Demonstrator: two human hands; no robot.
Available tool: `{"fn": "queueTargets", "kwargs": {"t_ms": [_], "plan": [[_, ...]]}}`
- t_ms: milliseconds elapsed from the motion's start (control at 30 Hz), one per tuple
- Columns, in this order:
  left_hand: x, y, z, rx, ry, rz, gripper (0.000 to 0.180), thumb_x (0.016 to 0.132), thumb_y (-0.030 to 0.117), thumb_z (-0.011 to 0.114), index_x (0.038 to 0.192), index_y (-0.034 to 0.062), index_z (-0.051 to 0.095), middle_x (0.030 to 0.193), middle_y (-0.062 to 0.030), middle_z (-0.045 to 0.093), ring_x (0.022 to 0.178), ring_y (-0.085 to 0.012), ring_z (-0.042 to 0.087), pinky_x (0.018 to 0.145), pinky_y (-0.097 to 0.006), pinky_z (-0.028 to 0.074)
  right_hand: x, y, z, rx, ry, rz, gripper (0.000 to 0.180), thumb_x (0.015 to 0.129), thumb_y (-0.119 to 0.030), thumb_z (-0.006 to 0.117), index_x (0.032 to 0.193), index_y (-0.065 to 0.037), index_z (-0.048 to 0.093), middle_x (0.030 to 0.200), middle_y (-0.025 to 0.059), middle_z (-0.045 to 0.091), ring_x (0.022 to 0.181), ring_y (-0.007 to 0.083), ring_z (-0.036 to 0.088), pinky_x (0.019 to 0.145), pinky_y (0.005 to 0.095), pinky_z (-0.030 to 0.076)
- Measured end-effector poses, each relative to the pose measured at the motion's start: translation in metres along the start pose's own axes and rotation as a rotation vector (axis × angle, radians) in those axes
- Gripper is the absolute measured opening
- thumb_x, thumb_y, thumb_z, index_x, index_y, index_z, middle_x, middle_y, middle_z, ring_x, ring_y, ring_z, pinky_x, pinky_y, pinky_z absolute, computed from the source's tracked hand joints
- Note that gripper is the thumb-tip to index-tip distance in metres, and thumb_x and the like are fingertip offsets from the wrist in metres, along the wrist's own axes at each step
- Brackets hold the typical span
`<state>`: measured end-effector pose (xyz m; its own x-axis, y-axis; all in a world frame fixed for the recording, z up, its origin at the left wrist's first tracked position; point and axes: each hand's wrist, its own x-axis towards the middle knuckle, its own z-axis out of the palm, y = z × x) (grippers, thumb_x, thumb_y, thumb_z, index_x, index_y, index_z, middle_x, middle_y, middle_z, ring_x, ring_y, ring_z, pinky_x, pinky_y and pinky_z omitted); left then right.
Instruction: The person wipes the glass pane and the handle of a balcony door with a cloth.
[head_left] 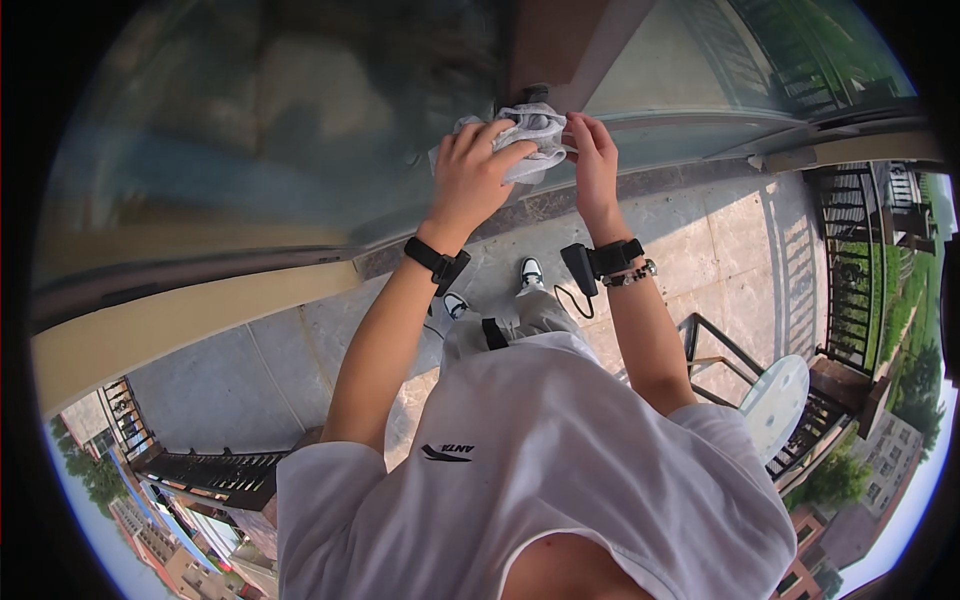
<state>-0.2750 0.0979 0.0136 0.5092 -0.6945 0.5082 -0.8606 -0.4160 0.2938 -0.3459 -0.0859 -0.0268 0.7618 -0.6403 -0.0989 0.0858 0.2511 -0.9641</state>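
Observation:
A crumpled light grey cloth [538,128] is bunched up between my two hands, in front of a brown door or window frame with glass beside it. My left hand [475,172] grips the cloth from its left side, fingers bent over it. On the other side, my right hand [594,155] pinches the cloth's right edge between thumb and fingers. Just behind the cloth a dark fitting, perhaps a handle [538,93], shows in part on the brown frame [570,55]. The cloth hides the rest of it.
Large glass panes [250,150] stand in front of me, with a low sill [200,325] along their foot. A round glass table [776,405] is at my right. Dark railings [850,270] edge the tiled floor [690,255]. Each wrist wears a black strapped device.

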Motion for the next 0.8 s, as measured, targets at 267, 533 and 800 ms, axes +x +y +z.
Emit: {"fn": "queueTargets", "kwargs": {"t_ms": [267, 533, 800], "plan": [[-0.098, -0.043, -0.049, -0.072, 0.312, -0.380, 0.045, 0.065, -0.003, 0.083, 0.106, 0.0131, 0.077, 0.125, -0.0136, 0.069, 0.116, -0.0345, 0.064, 0.096, -0.048, 0.053, 0.005, -0.005, 0.002, -0.070, -0.052, -0.164, 0.030, 0.105, -0.024, 0.067, 0.128, -0.005, 0.064, 0.108, 0.0030, 0.070, 0.099, 0.0129, 0.066, 0.083, 0.0275, 0.052], [-0.016, 0.037, 0.021, 0.211, 0.226, -0.125, 0.046, 0.068, 0.009, 0.083, 0.110, 0.0269, 0.079, 0.130, 0.0039, 0.066, 0.116, -0.0266, 0.061, 0.097, -0.041, 0.045, 0.011, 0.008, 0.013, 0.141, -0.205, 0.010, 0.023, 0.105, -0.024, 0.067, 0.116, -0.004, 0.067, 0.100, 0.0014, 0.071, 0.092, 0.0123, 0.067, 0.079, 0.0270, 0.051], [-0.151, -0.005, 0.013, 0.105, 0.623, -0.918, 0.038, 0.074, 0.005, 0.081, 0.111, 0.0142, 0.077, 0.122, -0.0127, 0.066, 0.112, -0.0367, 0.061, 0.094, -0.049, 0.052, 0.003, -0.022, 0.003, -0.391, -0.266, -0.340, 0.018, 0.103, -0.017, 0.068, 0.115, -0.003, 0.069, 0.105, 0.0065, 0.073, 0.090, 0.0162, 0.068, 0.076, 0.0303, 0.053]]}}
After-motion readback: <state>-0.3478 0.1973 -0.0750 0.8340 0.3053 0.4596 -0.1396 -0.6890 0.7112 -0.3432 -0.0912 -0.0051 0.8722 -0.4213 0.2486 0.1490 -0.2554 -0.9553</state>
